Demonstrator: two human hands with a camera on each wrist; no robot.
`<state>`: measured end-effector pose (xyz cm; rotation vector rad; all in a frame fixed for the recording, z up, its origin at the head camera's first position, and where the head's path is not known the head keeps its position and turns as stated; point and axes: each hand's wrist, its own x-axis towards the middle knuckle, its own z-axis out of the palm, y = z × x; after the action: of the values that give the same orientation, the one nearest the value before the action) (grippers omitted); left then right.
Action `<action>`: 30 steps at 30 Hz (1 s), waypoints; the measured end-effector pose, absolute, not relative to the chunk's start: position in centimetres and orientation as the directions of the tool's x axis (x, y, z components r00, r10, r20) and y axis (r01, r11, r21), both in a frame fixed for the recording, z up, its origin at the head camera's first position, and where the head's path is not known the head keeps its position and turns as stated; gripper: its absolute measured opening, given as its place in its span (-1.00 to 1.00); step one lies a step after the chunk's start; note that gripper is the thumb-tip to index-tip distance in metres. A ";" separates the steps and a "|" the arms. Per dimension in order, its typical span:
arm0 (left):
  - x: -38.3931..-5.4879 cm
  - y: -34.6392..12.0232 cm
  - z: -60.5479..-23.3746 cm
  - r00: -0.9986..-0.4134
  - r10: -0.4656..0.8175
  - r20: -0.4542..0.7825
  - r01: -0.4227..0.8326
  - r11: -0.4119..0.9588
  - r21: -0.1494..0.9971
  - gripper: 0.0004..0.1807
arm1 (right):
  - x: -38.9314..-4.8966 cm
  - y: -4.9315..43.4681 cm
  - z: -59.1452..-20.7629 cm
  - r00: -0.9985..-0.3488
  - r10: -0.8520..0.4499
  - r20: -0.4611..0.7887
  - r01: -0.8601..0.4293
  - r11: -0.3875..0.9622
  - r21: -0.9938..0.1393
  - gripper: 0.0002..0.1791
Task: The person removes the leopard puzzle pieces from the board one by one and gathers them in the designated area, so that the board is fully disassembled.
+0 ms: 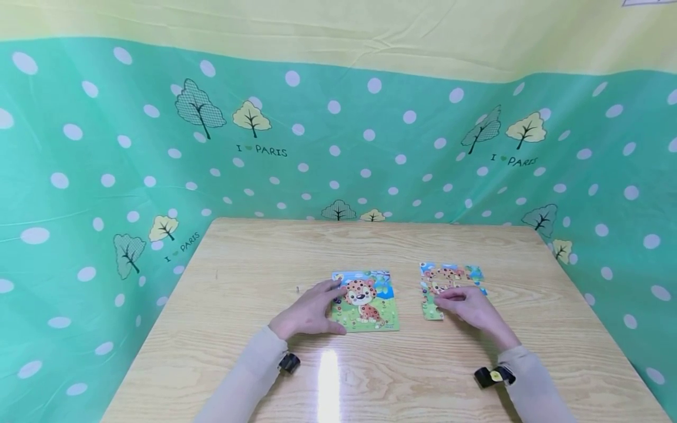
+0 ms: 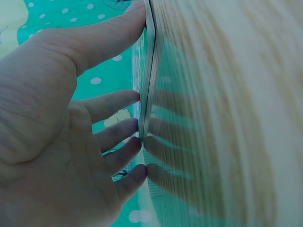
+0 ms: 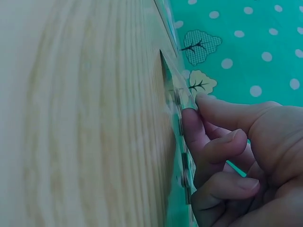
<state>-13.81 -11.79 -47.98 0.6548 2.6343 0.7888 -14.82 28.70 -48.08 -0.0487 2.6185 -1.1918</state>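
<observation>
A square picture board [image 1: 390, 311] with a spotted leopard cub lies flat on the wooden table. My left hand [image 1: 312, 309] rests at its left side, thumb at the near edge and fingers spread over the far left part. In the left wrist view the straight fingertips [image 2: 128, 149] meet the thin board edge. To the right lies a partly joined jigsaw puzzle [image 1: 432, 314] of the same cub, with gaps along its right side. Over its near right part, my right hand [image 1: 474, 308] pinches a thin puzzle piece [image 3: 176, 74] between thumb and index finger, tilted up from the table.
The wooden table [image 1: 254, 252] reaches back to a green dotted cloth [image 1: 301, 176] that hangs behind and at both sides. Bare wood lies between the board and the puzzle. Black wrist straps [image 1: 289, 362] sit on both sleeves.
</observation>
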 end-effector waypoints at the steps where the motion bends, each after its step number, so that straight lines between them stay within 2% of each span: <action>1: -13.8 -11.8 -48.0 -0.847 0.507 -0.162 0.334 0.743 0.580 0.10 | -14.8 28.8 -48.1 -0.966 -0.141 -0.218 0.069 0.670 -0.739 -0.57; 13: -13.8 -11.8 -48.0 -0.847 0.506 -0.165 0.334 0.747 0.575 0.11 | -14.8 29.2 -48.1 -0.969 -0.101 -0.224 0.084 0.720 -0.688 -0.55; 30: -13.9 -11.8 -48.1 -0.846 0.507 -0.166 0.330 0.743 0.582 0.11 | -15.0 29.3 -48.4 -0.976 -0.089 -0.199 0.071 0.733 -0.677 -0.67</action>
<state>-13.95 -11.83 -48.11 0.6505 2.6296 0.7926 -14.95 29.25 -48.38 -0.0146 2.7169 -1.0744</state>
